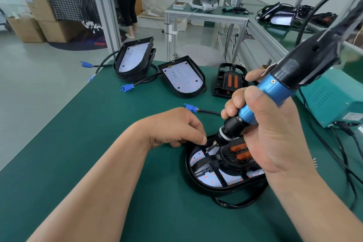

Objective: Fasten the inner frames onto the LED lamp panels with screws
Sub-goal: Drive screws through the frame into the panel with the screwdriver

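your right hand [275, 133] is wrapped round the blue barrel of the electric screwdriver [273, 92], fingers curled firmly, and the tool leans so that its bit meets the upper left of the inner frame [208, 161]. your left hand [174, 127] rests at the panel's far edge with fingers curled and the tips bunched just beside the bit. i cannot tell whether they pinch a screw or only steady the tip.

the lamp panel [216, 187] lies flat on the worktop [88, 133] close in front of you, the black frame seated inside its rim over the white led board.

the frame looks like thin moulded plastic, light and a little springy, with narrow ribs. it would likely crack or strip if the driver leans or overruns. take hold at the housing's outer rim, which looks stiff, not on the board face, which probably marks easily. the screws will be tiny and slippery, so bring the bit squarer to the hole.

a spare frame [229, 80] and two more panels [182, 78] sit at the far side.
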A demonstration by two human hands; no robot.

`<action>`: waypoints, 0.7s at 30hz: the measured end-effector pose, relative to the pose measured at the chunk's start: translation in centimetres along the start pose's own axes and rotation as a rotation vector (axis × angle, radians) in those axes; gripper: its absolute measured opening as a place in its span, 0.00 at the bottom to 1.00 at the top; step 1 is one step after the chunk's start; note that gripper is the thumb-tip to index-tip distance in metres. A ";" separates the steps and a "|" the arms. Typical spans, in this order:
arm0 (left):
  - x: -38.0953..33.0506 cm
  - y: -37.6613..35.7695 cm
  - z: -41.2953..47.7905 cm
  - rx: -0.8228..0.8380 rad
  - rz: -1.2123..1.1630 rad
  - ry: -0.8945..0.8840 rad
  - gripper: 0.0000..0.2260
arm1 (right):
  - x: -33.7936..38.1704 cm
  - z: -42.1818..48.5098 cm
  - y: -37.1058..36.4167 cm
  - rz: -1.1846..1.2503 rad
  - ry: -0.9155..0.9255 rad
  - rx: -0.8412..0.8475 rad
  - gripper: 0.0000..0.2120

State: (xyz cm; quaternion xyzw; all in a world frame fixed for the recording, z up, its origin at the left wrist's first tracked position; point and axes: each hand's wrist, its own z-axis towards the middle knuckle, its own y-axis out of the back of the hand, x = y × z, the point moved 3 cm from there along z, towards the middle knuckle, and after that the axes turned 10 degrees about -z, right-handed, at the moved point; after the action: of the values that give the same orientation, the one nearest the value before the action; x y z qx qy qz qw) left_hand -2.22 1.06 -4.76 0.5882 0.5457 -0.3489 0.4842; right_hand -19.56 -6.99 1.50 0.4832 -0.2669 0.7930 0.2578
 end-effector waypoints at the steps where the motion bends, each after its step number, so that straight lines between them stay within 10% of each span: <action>1: 0.0 0.0 0.0 -0.001 -0.003 0.003 0.08 | 0.0 0.1 -0.1 0.000 -0.005 0.001 0.14; 21: 0.2 0.1 0.1 0.056 -0.090 0.027 0.08 | 0.2 0.2 1.0 0.075 0.099 0.026 0.13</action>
State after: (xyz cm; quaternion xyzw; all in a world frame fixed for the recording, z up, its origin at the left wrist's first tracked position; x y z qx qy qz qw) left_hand -2.08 1.00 -4.94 0.5812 0.5680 -0.3775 0.4438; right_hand -20.17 -7.81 1.57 0.4363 -0.2614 0.8285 0.2342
